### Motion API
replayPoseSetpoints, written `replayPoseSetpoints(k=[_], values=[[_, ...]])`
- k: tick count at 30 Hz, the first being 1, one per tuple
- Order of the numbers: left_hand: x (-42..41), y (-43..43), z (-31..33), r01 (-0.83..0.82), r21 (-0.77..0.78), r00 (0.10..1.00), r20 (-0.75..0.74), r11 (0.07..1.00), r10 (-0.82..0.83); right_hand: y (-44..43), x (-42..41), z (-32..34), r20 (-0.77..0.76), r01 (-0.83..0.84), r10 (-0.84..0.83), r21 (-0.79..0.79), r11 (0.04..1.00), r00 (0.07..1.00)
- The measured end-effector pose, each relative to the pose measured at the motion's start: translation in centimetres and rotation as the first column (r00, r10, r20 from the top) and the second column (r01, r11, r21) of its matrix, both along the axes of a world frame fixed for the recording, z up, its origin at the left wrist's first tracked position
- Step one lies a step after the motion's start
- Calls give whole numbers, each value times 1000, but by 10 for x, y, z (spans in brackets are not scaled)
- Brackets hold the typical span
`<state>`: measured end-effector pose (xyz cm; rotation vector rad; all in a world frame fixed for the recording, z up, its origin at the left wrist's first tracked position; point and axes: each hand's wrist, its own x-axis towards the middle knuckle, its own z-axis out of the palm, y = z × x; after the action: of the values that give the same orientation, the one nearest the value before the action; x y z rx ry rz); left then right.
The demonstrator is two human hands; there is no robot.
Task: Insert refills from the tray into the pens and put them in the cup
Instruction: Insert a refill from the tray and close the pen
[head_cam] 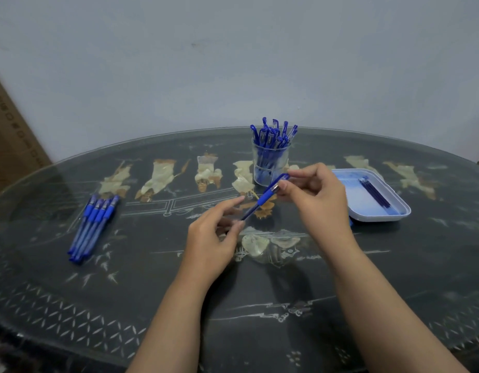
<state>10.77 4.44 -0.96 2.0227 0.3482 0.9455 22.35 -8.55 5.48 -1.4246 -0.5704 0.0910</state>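
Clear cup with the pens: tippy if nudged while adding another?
Probably somewhat top-heavy: the pens stick out well above the rim of the cup and fan outward. It looks clear and thin-walled, so likely light. On the glossy table it may slide before tipping.

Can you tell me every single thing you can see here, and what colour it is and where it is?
loose pens: about five, blue, lying side by side on the table's left
cup: one, clear, middle back of the table
pens in cup: many, blue, standing in the cup
tray: one, white, on the right
refills: a few, dark blue, lying in the tray
held pen: one, blue, slanted between both hands
table: one, dark with pale pictures
cardboard box: one, brown, far left
wall: pale grey, behind
left hand: pinches the held pen's lower end
right hand: pinches its upper end
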Motion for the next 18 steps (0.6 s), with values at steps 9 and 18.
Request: replayPoseSetpoints(k=[9,18], values=[[-29,51,-4,-331,337,758,-461,881,461,-26,39,55,133,340,-368,192,921,920],[-27,52,-11,-350,370,696,-512,861,503,13,81,92,476,391,-385,93,916,790]])
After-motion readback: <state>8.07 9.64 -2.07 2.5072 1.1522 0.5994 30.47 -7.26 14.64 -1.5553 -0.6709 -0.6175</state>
